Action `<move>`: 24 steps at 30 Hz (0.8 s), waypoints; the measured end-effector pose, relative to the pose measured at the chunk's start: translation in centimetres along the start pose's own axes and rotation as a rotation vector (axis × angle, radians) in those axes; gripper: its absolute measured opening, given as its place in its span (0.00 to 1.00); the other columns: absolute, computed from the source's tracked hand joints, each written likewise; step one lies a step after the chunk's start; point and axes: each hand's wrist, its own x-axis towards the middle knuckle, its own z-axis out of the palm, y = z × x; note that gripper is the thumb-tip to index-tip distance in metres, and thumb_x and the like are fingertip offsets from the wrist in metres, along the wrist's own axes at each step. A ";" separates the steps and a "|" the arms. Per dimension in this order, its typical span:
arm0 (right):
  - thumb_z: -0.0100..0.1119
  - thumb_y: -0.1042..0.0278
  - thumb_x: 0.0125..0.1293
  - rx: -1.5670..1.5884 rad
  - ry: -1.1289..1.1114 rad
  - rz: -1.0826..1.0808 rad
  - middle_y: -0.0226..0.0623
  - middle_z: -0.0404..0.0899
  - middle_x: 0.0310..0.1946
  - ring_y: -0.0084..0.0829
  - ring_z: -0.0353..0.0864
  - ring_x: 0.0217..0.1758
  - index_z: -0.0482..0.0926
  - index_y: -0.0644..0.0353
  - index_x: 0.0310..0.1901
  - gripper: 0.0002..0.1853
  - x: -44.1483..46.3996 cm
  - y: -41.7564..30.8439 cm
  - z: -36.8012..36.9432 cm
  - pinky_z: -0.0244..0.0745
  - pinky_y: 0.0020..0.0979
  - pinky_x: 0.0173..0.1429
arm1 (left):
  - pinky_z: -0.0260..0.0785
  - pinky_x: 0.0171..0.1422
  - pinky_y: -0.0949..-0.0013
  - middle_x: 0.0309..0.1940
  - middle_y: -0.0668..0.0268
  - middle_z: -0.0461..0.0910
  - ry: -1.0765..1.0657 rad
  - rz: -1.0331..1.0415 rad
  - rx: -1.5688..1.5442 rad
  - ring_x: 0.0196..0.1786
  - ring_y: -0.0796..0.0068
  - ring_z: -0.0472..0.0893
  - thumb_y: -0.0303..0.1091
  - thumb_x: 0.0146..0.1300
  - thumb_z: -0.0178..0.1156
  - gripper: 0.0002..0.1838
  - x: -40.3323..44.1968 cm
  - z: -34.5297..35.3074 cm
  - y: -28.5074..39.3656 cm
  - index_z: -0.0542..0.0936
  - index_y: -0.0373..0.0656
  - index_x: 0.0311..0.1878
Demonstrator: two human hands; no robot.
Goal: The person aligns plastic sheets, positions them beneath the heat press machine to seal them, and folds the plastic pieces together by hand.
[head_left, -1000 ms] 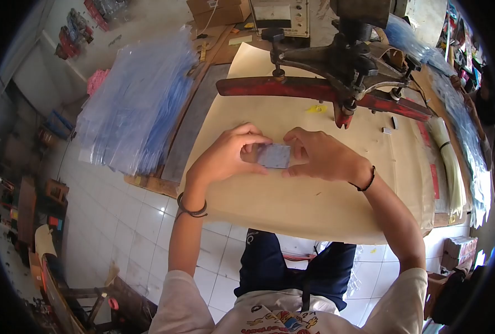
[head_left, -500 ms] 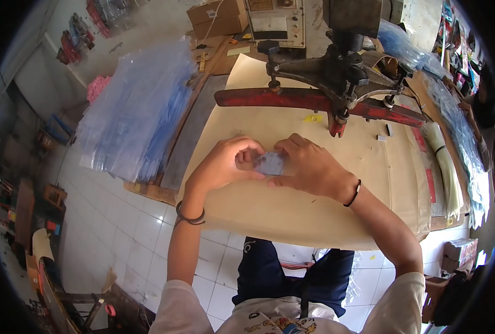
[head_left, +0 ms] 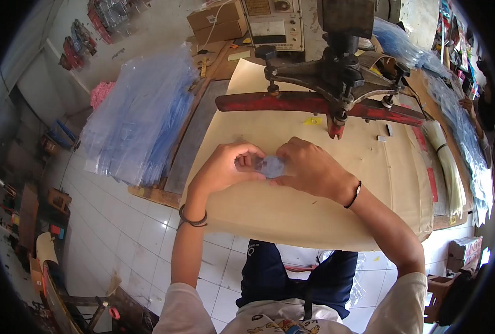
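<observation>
Between my two hands is a small piece of clear, bluish plastic point(head_left: 272, 167), held just above the tan sheet point(head_left: 292, 217) on the worktable. My left hand point(head_left: 229, 165) curls around its left side, thumb and fingers closed on the edge. From the right, my right hand point(head_left: 315, 168) pinches the same piece, with its thumb low and fingertips on top. Fingers and blur hide parts of the plastic.
Ahead of my hands, a press with a red metal bar point(head_left: 292, 102) hangs over the table. Clear plastic sheets point(head_left: 141, 111) are stacked at the left. Two small dark-and-grey pieces point(head_left: 390, 129) and a yellow scrap point(head_left: 313, 121) lie near the bar. A bundle of pale strips point(head_left: 447, 167) rests at the right.
The plastic between my hands now looks rounder in outline, less rectangular. My hands keep nearly the same position, and the camera view has shifted slightly.
</observation>
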 end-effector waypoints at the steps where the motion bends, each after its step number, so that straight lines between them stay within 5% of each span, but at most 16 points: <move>1: 0.77 0.53 0.57 -0.001 0.002 -0.007 0.49 0.81 0.50 0.49 0.84 0.56 0.83 0.66 0.52 0.28 0.0 0.1 0.0 0.79 0.43 0.62 | 0.72 0.45 0.72 0.35 0.70 0.84 0.001 0.007 0.003 0.37 0.80 0.78 0.27 0.46 0.82 0.23 0.0 0.0 -0.1 0.87 0.40 0.48; 13: 0.76 0.52 0.59 -0.035 -0.030 -0.026 0.45 0.81 0.51 0.47 0.84 0.56 0.82 0.62 0.53 0.27 -0.2 -0.2 -0.2 0.79 0.43 0.62 | 0.74 0.43 0.70 0.32 0.66 0.82 0.162 0.124 0.005 0.36 0.75 0.79 0.31 0.47 0.83 0.21 -0.4 -0.4 -0.5 0.86 0.39 0.44; 24: 0.79 0.51 0.55 -0.176 -0.183 0.086 0.39 0.81 0.50 0.43 0.81 0.57 0.81 0.57 0.50 0.27 -2.1 1.4 -3.8 0.76 0.41 0.63 | 0.73 0.45 0.70 0.39 0.68 0.82 0.085 0.104 0.107 0.40 0.74 0.78 0.32 0.49 0.83 0.22 -0.1 0.6 0.1 0.88 0.40 0.47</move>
